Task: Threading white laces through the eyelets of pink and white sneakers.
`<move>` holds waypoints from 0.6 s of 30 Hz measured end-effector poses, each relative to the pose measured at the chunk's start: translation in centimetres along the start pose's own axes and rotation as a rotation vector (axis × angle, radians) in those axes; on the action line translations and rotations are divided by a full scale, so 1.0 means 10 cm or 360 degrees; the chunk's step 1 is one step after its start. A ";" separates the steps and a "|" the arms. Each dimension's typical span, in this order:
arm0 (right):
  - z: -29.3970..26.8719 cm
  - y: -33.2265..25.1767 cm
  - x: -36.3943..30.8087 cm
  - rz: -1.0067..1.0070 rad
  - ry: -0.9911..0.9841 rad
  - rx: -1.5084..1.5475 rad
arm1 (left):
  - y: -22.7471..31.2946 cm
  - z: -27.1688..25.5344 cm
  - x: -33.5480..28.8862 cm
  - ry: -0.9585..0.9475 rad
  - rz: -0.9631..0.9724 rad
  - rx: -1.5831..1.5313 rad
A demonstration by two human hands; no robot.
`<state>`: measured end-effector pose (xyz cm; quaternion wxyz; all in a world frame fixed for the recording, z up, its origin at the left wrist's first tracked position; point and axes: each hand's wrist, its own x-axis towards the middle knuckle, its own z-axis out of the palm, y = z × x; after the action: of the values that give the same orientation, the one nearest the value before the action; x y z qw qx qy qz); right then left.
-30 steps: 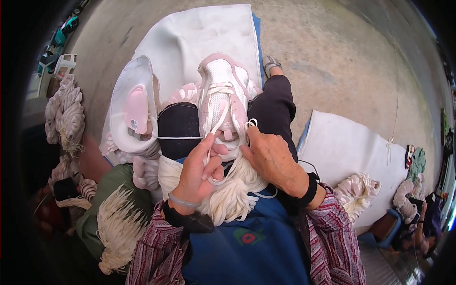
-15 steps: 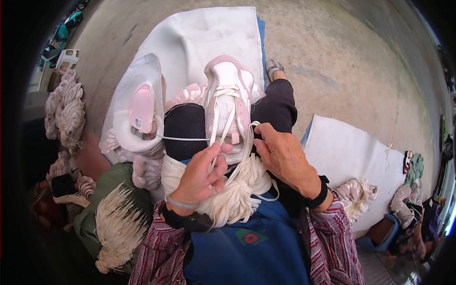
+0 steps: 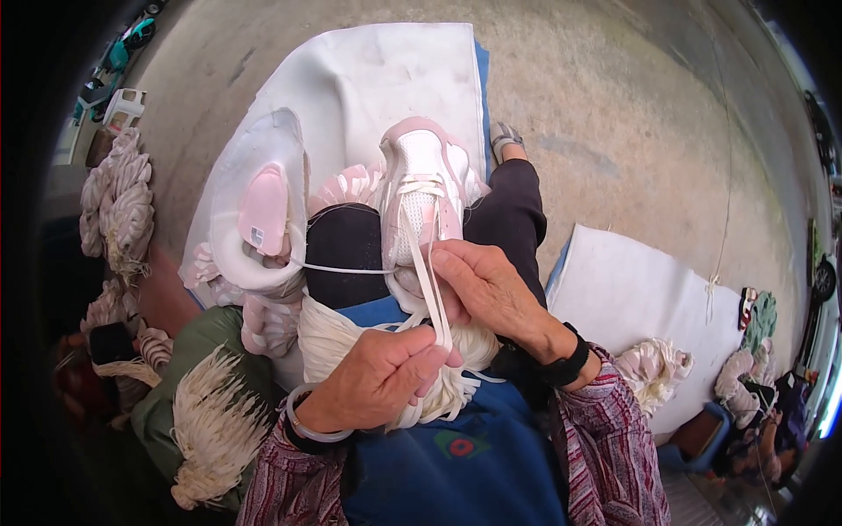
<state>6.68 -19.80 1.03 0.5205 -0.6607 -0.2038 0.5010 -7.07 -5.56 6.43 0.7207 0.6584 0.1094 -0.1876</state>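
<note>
My left hand (image 3: 377,377) is pinched tight on the white laces (image 3: 430,289), low over the lap. My right hand (image 3: 495,289) is curled narrow at the shoe's near end; its fingertips are partly hidden, so I cannot tell what they grip. The pink and white shoe (image 3: 419,158) lies toe away from me between the dark legs, and that hand blocks my view of its heel. A thin cord (image 3: 346,268) crosses the left knee (image 3: 345,237) toward the shoe, close to my work. A skein (image 3: 326,346) of white strands crowds the lap over the blue apron (image 3: 500,430), partly behind my left hand. Left of the knee I see a pink insole (image 3: 263,206); beyond the shoe spreads a white sheet (image 3: 395,66). A fringed bunch (image 3: 219,421) lies on a green bag (image 3: 158,412) at lower left; a pinkish bundle (image 3: 653,368) is on the right-hand sheet (image 3: 645,285).
</note>
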 end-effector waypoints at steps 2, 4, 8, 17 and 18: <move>0.14 0.09 0.13 0.0101 -0.0034 0.0655 | -0.10 0.03 0.04 -0.0122 0.0039 0.0154; 0.22 0.07 0.20 0.0164 -0.0012 0.0904 | -0.17 0.05 0.03 -0.0178 -0.0157 0.0098; 0.29 0.07 0.18 0.0208 0.0152 0.1288 | -0.24 -0.03 -0.01 -0.0202 -0.0288 -0.0045; 0.51 0.16 0.03 -0.0610 0.0244 -0.0077 | -0.42 -0.32 0.43 0.0558 -0.0075 -0.0974; 0.56 0.21 0.03 -0.0756 0.0272 -0.0417 | -0.37 -0.30 0.50 0.0550 -0.0082 -0.0971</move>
<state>1.42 -17.65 -0.70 0.5487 -0.6959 -0.3713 0.2770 -3.79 -3.50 0.66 0.8501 0.4317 0.2973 -0.0503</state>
